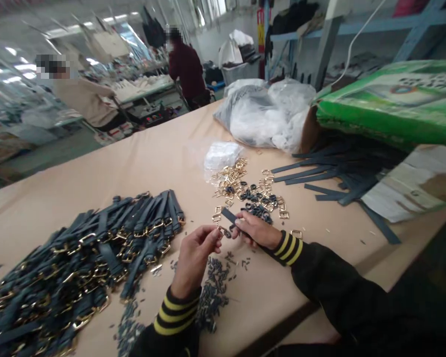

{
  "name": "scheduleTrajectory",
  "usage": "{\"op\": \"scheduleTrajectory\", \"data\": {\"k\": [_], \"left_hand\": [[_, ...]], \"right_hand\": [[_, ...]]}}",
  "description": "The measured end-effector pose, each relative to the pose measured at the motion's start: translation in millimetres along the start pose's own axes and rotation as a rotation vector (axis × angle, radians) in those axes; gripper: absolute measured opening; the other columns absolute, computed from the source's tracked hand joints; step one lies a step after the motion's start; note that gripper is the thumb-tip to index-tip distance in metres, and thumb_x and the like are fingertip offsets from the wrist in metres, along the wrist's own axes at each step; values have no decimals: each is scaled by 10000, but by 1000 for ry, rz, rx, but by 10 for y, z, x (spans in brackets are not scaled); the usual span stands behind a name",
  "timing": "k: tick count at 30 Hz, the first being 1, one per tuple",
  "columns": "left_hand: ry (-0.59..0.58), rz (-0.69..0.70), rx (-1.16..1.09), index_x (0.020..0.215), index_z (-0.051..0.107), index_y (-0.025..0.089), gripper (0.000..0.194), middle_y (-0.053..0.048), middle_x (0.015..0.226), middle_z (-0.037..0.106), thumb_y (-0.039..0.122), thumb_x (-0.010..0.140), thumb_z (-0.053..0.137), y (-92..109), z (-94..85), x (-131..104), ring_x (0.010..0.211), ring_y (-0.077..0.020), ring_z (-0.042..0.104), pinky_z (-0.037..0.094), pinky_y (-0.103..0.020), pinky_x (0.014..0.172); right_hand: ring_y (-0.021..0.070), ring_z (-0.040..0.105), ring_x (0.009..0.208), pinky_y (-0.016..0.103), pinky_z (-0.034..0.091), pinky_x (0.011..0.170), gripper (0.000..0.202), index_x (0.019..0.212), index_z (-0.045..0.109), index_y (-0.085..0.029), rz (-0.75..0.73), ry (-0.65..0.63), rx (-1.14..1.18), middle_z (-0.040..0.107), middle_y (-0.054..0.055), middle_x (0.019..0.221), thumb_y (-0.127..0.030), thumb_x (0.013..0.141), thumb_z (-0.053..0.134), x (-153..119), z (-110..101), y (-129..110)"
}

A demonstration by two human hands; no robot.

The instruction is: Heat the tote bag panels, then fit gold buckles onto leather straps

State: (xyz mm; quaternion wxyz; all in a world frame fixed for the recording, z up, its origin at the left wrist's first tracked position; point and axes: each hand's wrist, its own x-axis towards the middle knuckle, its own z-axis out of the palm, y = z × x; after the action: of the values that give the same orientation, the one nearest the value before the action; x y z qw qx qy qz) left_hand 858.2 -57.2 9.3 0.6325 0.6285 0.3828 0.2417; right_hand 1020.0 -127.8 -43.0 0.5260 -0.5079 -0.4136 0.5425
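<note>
My left hand [200, 250] pinches a small gold buckle [221, 230] between thumb and fingers, at the middle of the table. Close on its right, my right hand [255, 229] is closed around a short dark strap [229, 215], whose flat end sticks out to the upper left. A small dark loop [227, 234] shows between the two hands. Just beyond them lie loose gold buckles [232, 176] and a cluster of dark loops [258, 210]. Small dark scraps [211, 292] are scattered nearer to me.
A big heap of dark buckled straps [96, 248] covers the left side. Plain straps [319, 171] lie at the right beneath a green package [390, 106]. Plastic bags [263, 114] stand behind. Two people [188, 69] are beyond the table [163, 148].
</note>
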Motion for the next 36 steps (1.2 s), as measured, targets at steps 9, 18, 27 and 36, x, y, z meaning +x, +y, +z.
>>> {"op": "scheduleTrajectory", "data": {"k": [9,18,27,36], "left_hand": [[104,-10,-72,794,622,106,234,9,587,563,282,661,700,144,-4,-25,538,-69,514,442,-161,501],[-19,-269,-387,759,596,103,261,35,541,507,236,602,756,119,-59,-19,462,-18,442,377,-88,409],[-114,-318,-424,740,559,92,259,1,599,554,250,622,727,-184,212,-64,490,-22,458,367,-94,437],[17,8,-31,836,536,150,198,19,658,581,292,731,624,-308,243,-81,599,-91,528,417,-185,549]], "right_hand": [[20,420,398,129,330,358,185,948,525,-117,-85,-272,87,594,9,735,-270,847,510,-52,-45,-32],[11,391,388,136,302,358,259,947,552,-93,-114,-434,206,589,11,711,-325,833,547,-90,-105,-67],[20,415,375,129,327,340,260,818,498,-121,-138,-306,125,589,-8,669,-365,793,584,-55,-11,-5],[118,598,552,236,492,544,251,735,493,-136,-98,-127,34,614,10,621,-357,768,607,-15,37,62]]}}
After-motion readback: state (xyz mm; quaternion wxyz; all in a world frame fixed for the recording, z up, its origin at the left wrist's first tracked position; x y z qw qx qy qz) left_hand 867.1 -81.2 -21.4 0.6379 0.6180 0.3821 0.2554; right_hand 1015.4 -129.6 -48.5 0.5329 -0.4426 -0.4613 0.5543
